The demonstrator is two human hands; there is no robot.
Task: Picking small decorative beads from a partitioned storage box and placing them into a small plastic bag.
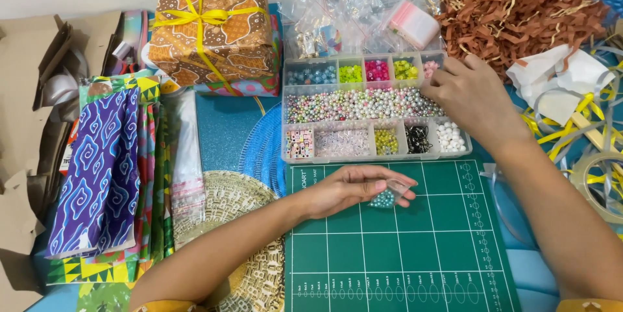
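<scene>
From the head camera, the landmark is the clear bead organiser [376, 107], a compartmented plastic box lying at the far edge of the green cutting mat [402, 240].

The left hand [347, 190] hovers over the mat just in front of the organiser. Its grip is closed: thumb and fingertips pinch a small clear bag [388, 195] holding pale teal beads, and the bag hangs at the fingertips just above the mat.

The right hand [470, 98] reaches over the organiser's right end. Its fingers are curled and drawn together at the right end of the long middle row of mixed pastel pearls [357, 104], beside the pink compartment in the back row. Whether a bead sits between the fingertips cannot be told.

The organiser's front row holds letter cubes, clear pink beads, yellow-green beads, dark pieces and white pearls. Behind it, on its open lid, lie small zip bags [363, 10]. Left of the organiser sits a wrapped gift box [214, 33] with a yellow ribbon, and further left, patterned wrapping sheets [104, 169]. Right and behind the organiser lies brown shredded paper [519, 7]; to its right, yellow and grey ribbons [584, 124] are tangled on the surface.
</scene>
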